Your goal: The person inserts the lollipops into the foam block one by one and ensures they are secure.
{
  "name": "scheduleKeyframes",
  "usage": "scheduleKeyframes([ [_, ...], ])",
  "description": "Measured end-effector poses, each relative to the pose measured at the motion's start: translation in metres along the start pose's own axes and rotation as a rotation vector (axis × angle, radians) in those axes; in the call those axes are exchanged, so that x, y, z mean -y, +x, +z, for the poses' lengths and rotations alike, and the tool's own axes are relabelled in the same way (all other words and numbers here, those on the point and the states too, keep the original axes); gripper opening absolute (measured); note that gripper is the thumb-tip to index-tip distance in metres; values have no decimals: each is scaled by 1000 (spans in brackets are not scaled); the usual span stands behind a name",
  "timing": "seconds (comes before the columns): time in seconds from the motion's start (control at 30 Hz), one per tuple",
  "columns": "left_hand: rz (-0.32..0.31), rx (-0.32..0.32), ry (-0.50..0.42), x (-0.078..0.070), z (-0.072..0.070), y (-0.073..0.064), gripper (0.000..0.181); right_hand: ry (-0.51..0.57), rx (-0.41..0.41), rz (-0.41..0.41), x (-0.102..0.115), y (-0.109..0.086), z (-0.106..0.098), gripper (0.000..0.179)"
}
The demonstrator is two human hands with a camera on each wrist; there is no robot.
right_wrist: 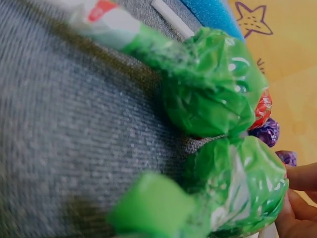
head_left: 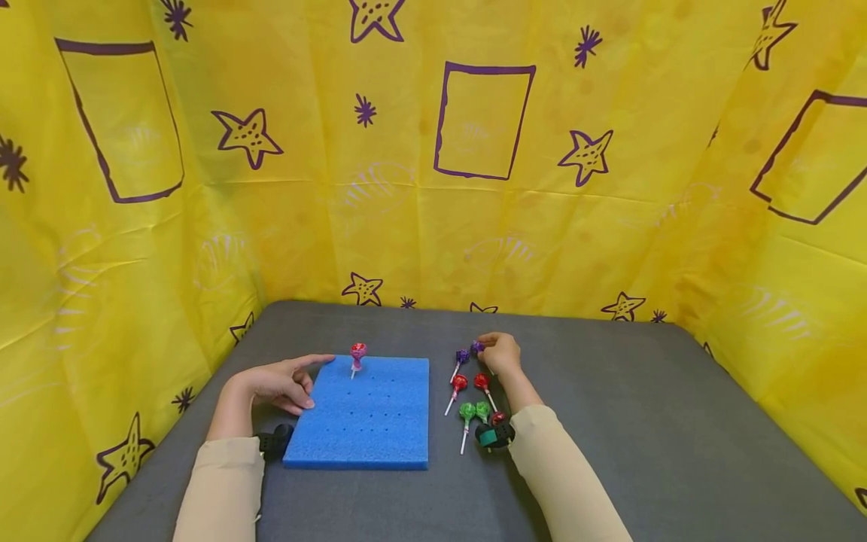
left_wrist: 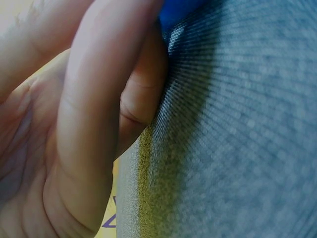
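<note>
- Left hand [head_left: 278, 382]: resting at the left side of the blue foam board [head_left: 359, 448]. The index finger is extending to the far left corner, and the thumb is touching the left edge. Thumb and index finger are standing apart; a bent finger is showing between them.
- Right hand [head_left: 503, 354]: pinching the held purple lollipop [head_left: 477, 347] at its wrapped head, with the fingertips clamped on it. The hand is hiding the stick.
- Held purple lollipop: located at the far end of the lollipop group, to the right of the board and near its far edge level.
- Blue foam board: lying flat on the gray table [head_left: 643, 414], with rows of small holes showing in its top face.
- Red-and-pink lollipop [head_left: 358, 349]: standing in the board near the far edge, left of centre, with its head up and its stick leaning slightly.
- Second purple lollipop [head_left: 463, 356]: lying just left of the held one, with its stick pointing toward the near side.
- Left red lollipop [head_left: 459, 382] and right red lollipop [head_left: 482, 381]: lying nearer, side by side and apart.
- Left green lollipop [head_left: 467, 410] and right green lollipop [head_left: 482, 409]: lying nearer again, with their heads close together.
- Dark red lollipop [head_left: 498, 417]: lying beside the right green one, partly hidden by the right wrist device [head_left: 494, 435].
- Yellow backdrop [head_left: 379, 226]: hanging behind the table, bearing purple star outlines.
</note>
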State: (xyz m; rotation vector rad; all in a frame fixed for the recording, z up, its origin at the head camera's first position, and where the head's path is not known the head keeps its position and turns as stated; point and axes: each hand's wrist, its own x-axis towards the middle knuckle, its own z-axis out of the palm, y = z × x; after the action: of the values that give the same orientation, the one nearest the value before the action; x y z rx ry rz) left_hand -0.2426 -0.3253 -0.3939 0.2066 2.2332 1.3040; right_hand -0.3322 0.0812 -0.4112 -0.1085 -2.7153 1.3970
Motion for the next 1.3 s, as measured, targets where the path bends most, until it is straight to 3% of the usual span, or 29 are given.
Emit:
scheduleKeyframes([
  [0.3, -4, -5, 5, 4, -1, 0, 94, 163, -5, 29, 4, -3, 4, 34],
  [0.9, -1, -8, -3, 3, 1, -1, 94, 530, -90, -19, 27, -27, 14, 37],
  [1.17, -1, -12, 2, 2, 1, -1, 94, 673, -60, -45, 39, -33, 23, 39],
  [1.3, -1, -10, 1, 1, 1, -1, 94, 694, -37, -39, 43, -36, 28, 37],
])
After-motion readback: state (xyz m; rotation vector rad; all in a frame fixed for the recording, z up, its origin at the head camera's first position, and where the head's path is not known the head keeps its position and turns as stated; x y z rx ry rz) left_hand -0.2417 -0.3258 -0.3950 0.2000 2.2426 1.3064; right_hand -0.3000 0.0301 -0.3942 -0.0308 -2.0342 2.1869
